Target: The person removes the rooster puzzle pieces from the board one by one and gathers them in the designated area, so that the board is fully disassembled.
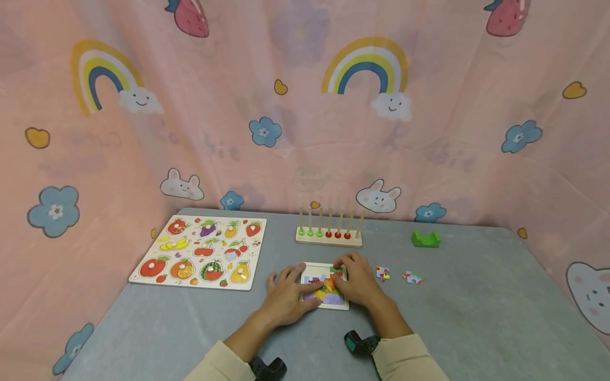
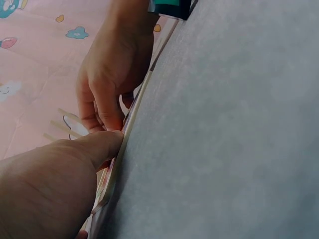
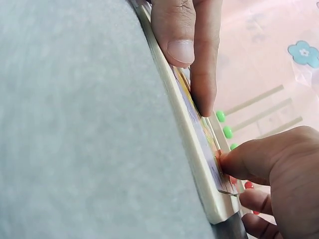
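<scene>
A small jigsaw puzzle in a pale wooden tray (image 1: 325, 306) lies on the table between both hands, its picture partly filled with colourful pieces. My left hand (image 1: 286, 297) rests at the tray's left side, thumb and index finger stretched out onto the picture. Over the tray's right side, my right hand (image 1: 358, 280) pinches a puzzle piece (image 3: 228, 192), its thumb low over the picture and its other fingers bent by the tray edge. The hand covers most of that piece. Two loose puzzle pieces, one colourful (image 1: 383, 273) and one bluish (image 1: 412, 277), lie to the right.
A fruit peg board (image 1: 219, 283) lies at the left. Behind the tray stands a wooden bead rack (image 1: 329, 241) with green and red beads on its pegs. A green curved block (image 1: 426, 239) sits at the back right, before a pink patterned curtain (image 1: 305, 153).
</scene>
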{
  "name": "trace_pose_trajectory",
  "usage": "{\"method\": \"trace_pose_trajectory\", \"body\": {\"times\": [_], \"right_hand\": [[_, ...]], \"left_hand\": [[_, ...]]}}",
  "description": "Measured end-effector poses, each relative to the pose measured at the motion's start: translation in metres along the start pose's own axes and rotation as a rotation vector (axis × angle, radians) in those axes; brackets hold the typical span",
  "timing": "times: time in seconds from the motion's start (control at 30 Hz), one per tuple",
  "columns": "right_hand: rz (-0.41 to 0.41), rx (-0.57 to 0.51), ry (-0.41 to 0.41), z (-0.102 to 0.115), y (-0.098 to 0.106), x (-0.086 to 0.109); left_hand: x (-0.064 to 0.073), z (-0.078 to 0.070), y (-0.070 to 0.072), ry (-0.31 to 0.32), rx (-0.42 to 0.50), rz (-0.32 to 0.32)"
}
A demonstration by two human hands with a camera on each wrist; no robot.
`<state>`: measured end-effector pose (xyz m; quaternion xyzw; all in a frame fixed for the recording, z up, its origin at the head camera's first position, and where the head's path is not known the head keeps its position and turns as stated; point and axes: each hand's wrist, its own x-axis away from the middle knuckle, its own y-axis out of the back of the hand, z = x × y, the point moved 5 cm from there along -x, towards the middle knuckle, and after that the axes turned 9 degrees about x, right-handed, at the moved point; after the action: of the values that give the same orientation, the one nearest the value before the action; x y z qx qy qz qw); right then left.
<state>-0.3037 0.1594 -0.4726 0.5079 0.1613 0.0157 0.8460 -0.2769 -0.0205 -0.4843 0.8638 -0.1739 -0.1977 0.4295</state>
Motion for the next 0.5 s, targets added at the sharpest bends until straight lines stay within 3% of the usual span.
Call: {"method": "trace_pose_trajectory", "body": {"times": [0.5], "right_hand": [[-0.06, -0.042, 0.087, -0.0013, 0.0035, 0.0059]], "left_hand": [[0.0004, -0.0005, -0.0008, -0.003, 0.006, -0.003]]}}
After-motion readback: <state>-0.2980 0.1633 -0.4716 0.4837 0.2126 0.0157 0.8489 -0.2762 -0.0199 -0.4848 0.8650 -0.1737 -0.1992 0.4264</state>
